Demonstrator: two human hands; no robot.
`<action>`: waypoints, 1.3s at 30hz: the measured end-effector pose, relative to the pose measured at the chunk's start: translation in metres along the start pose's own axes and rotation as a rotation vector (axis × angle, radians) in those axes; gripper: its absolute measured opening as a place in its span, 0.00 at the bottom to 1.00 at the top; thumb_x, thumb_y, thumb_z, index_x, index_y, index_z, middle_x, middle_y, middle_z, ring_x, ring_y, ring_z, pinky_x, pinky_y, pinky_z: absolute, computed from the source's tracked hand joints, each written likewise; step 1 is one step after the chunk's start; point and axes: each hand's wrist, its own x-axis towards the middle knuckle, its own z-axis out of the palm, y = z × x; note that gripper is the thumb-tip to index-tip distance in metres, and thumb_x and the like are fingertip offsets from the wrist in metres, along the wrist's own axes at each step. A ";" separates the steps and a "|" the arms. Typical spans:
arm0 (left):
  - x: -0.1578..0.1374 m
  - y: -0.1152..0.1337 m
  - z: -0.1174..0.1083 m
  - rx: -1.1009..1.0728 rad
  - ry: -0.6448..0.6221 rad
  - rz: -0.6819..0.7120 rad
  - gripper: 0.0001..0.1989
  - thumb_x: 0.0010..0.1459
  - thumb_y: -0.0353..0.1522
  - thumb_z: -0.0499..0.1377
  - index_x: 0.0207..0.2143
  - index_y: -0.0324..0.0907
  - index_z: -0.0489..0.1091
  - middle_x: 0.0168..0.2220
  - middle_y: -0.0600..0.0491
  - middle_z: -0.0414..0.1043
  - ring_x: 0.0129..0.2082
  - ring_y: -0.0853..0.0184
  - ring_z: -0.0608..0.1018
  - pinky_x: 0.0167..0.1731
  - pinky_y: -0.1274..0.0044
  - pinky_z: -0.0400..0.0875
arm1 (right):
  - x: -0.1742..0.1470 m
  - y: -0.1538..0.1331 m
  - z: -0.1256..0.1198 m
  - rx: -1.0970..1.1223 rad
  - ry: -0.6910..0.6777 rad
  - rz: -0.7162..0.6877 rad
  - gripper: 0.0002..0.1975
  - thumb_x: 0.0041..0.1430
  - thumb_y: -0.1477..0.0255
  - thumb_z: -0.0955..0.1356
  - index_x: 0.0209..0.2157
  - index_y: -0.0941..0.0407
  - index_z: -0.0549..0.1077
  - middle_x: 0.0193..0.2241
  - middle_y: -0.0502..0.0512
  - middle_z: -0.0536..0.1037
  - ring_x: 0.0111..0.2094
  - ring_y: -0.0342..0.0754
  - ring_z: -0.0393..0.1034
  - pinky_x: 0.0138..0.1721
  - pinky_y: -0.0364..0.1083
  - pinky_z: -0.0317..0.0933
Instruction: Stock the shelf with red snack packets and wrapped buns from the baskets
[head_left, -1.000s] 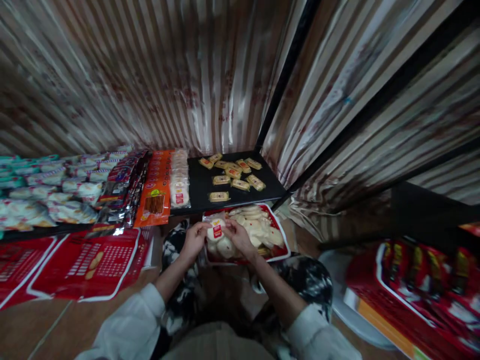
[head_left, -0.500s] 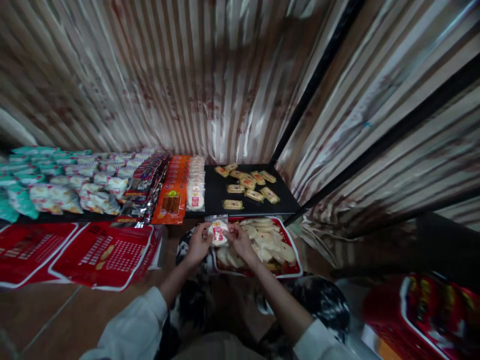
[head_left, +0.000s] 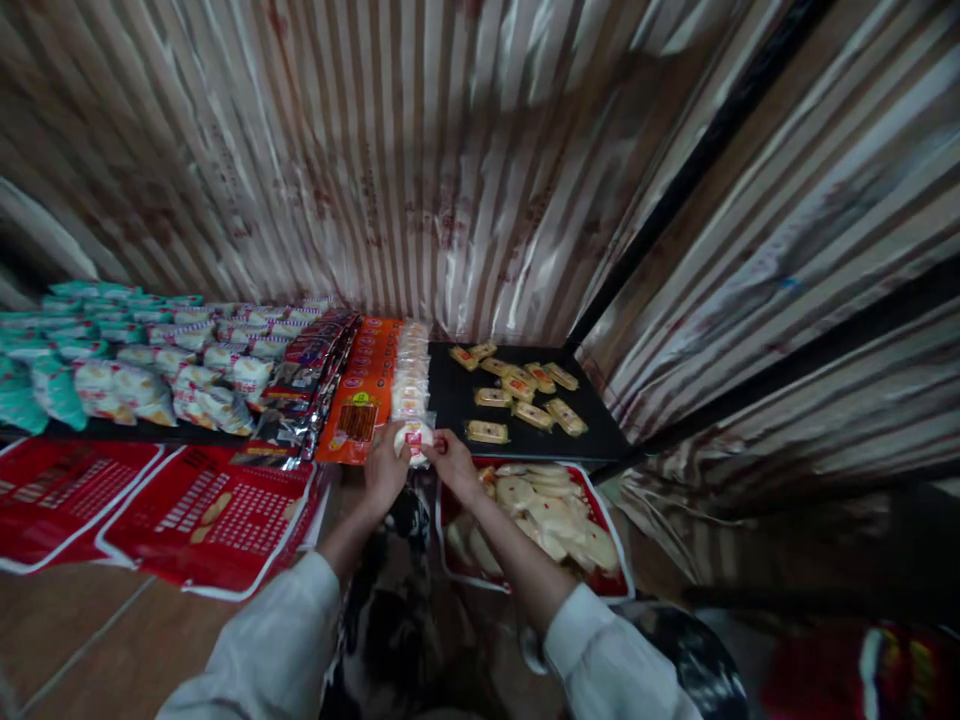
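Note:
A small white snack packet (head_left: pixel 413 438) with a red label is pinched between my two hands at the shelf's front edge. My left hand (head_left: pixel 386 465) grips its left side, and my right hand (head_left: pixel 454 466) has its right side. Behind it runs a row of matching white packets (head_left: pixel 411 372) on the black shelf (head_left: pixel 450 400). Left of that row lies an orange snack bag (head_left: pixel 365 385). Below my right hand stands a red bag with a white rim (head_left: pixel 628 580), filled with pale wrapped packets (head_left: pixel 555 510).
Several yellow wrapped snacks (head_left: pixel 532 414) lie scattered on the shelf's right part. Dark foil bags (head_left: pixel 307 365), white bags (head_left: pixel 214 400) and teal bags (head_left: pixel 60 385) fill its left. Red printed bags (head_left: pixel 225 520) hang below. A black pole (head_left: pixel 675 210) slants at the right, before a striped curtain (head_left: pixel 390 150).
Both hands have carried the white packet from over the red bag leftward and forward to the front end of the white row. The camera view has shifted slightly.

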 end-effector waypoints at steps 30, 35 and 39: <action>0.013 -0.024 0.056 0.253 0.314 0.245 0.15 0.62 0.30 0.48 0.48 0.34 0.68 0.49 0.37 0.64 0.51 0.55 0.67 0.48 0.62 0.66 | 0.034 -0.011 0.014 -0.552 0.032 -0.058 0.10 0.56 0.68 0.64 0.39 0.56 0.70 0.35 0.56 0.75 0.38 0.49 0.70 0.40 0.45 0.62; 0.017 -0.026 0.061 0.222 0.337 0.245 0.16 0.62 0.30 0.47 0.48 0.34 0.68 0.50 0.37 0.65 0.52 0.55 0.67 0.49 0.62 0.66 | 0.038 -0.012 0.014 -0.586 0.008 -0.016 0.10 0.56 0.67 0.64 0.38 0.56 0.70 0.34 0.55 0.76 0.38 0.49 0.70 0.38 0.44 0.61; 0.020 -0.029 0.063 0.261 0.343 0.260 0.16 0.62 0.30 0.47 0.48 0.33 0.68 0.50 0.36 0.66 0.51 0.55 0.68 0.49 0.62 0.67 | 0.042 -0.012 0.014 -0.599 -0.013 0.002 0.10 0.56 0.67 0.64 0.38 0.56 0.70 0.34 0.56 0.76 0.38 0.49 0.70 0.38 0.44 0.61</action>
